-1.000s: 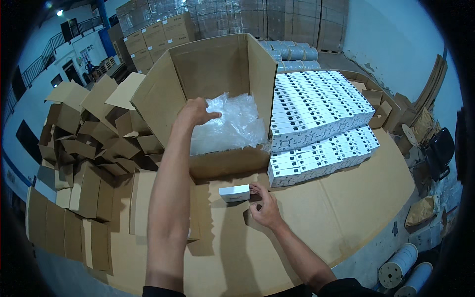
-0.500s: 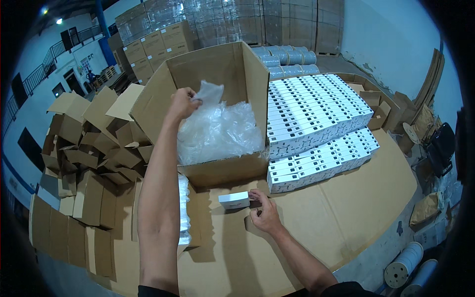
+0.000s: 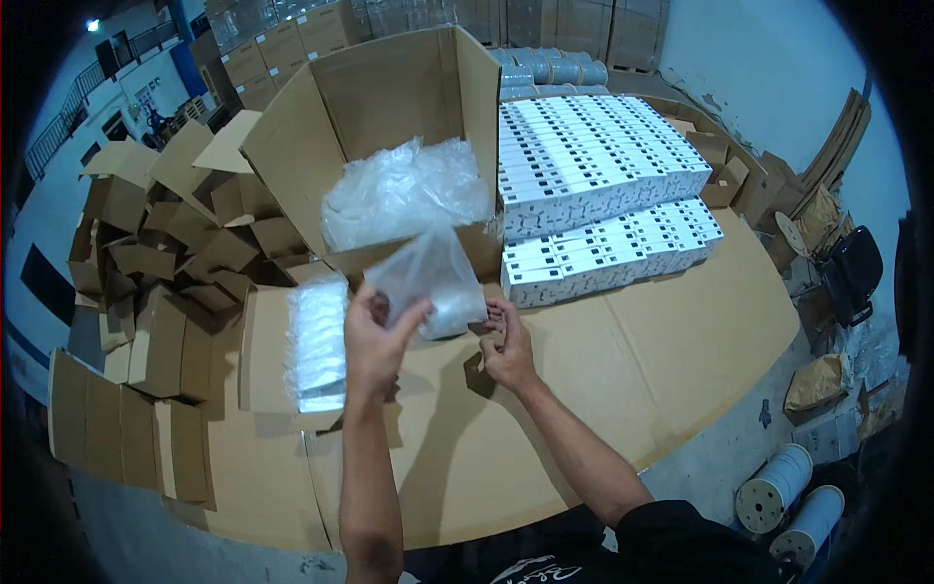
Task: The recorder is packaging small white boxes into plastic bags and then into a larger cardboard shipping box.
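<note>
Bagging step: both hands hold one clear plastic bag (image 3: 428, 277) above the bench (image 3: 623, 370).
Left hand (image 3: 375, 336) fingers pinch it; right hand (image 3: 506, 341) fingers grip its edge (small box unseen); opening its mouth likely comes next.

A: What's around the work area on my feed?

B: I see white small boxes (image 3: 598, 161) stacked in rows, right side of the table (image 3: 681, 341), w/ a lower row (image 3: 613, 255) in front. Folded cardboard cartons (image 3: 156, 243) piled on the left.

A: Anything further out?

B: Two white spools (image 3: 773, 487) on the floor, bottom right. Brown paper sack (image 3: 817, 382) near them, dark chair (image 3: 851, 273) beyond. Stacked cartons (image 3: 282, 49) along the back wall.
</note>
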A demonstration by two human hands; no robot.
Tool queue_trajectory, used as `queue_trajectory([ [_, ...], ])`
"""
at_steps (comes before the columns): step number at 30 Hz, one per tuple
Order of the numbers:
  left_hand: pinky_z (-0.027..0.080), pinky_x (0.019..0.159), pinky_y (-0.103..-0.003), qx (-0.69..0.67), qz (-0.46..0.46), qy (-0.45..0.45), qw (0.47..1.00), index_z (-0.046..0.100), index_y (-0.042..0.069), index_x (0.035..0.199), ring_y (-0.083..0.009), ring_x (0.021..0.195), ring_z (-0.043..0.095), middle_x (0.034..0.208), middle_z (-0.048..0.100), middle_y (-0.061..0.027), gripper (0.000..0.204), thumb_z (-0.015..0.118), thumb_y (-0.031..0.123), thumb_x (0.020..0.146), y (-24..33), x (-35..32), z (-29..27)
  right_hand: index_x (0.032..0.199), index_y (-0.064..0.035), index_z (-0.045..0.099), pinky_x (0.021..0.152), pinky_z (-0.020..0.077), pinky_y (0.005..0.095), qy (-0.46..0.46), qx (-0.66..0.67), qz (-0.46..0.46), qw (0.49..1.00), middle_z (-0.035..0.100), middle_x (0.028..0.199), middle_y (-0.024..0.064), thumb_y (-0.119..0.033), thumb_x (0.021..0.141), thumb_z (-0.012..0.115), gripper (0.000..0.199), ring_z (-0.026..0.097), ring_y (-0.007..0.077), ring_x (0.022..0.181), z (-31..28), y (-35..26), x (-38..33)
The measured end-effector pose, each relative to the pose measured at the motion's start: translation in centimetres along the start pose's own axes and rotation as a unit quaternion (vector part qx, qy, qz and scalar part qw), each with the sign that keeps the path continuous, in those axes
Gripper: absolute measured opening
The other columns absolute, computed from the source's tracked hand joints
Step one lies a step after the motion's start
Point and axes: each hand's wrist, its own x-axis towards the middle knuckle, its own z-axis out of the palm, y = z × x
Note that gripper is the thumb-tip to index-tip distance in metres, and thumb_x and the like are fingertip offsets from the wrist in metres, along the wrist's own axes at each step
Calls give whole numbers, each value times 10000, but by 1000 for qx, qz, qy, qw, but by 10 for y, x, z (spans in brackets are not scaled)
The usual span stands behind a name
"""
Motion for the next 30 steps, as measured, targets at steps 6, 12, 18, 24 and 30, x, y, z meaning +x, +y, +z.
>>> queue_trajectory([
  [6, 537, 911, -299, -91, -101, -5, 991, 539, -28, 1279, -161, 1028, 656, 1156, 659, -108, 507, 803, 30, 850, -79, -74, 9, 1156, 13, 582, 754, 497, 312, -29, 71, 41, 996, 642, 963, 112, -38, 892, 464, 294, 592, 180, 824, -15, -17, -6],
  [12, 529, 916, -286, -66, -127, -65, 988, 525, -13, 1293, -139, 1032, 643, 1125, 657, -87, 500, 781, 11, 864, -109, -77, 9, 963, -1, 626, 577, 446, 268, -133, 16, 57, 989, 612, 735, 12, -182, 950, 659, 185, 531, 69, 628, -16, -37, -4],
  [18, 542, 804, -250, -132, -179, -45, 974, 562, 16, 1213, -97, 904, 644, 1069, 658, -57, 265, 641, 169, 1012, -108, -69, 8, 876, 14, 632, 542, 414, 261, -142, -50, 12, 989, 566, 598, 15, -136, 935, 721, 184, 494, 59, 555, -11, -38, -3],
  [24, 549, 715, -261, -185, -123, 77, 972, 566, 25, 1136, -77, 805, 604, 944, 621, -17, 273, 496, 286, 1093, -119, -66, -2, 890, 11, 644, 557, 457, 296, -184, -31, 58, 981, 663, 670, 78, -132, 886, 773, 192, 559, 113, 550, -15, -43, 0],
  [30, 524, 661, -259, -137, -103, 168, 971, 551, 48, 1083, -65, 801, 578, 922, 603, -13, 242, 464, 274, 1104, -107, -72, 3, 979, -25, 635, 574, 433, 270, -249, -38, 135, 958, 625, 681, 24, -160, 851, 821, 263, 543, 70, 605, -28, -47, 4],
])
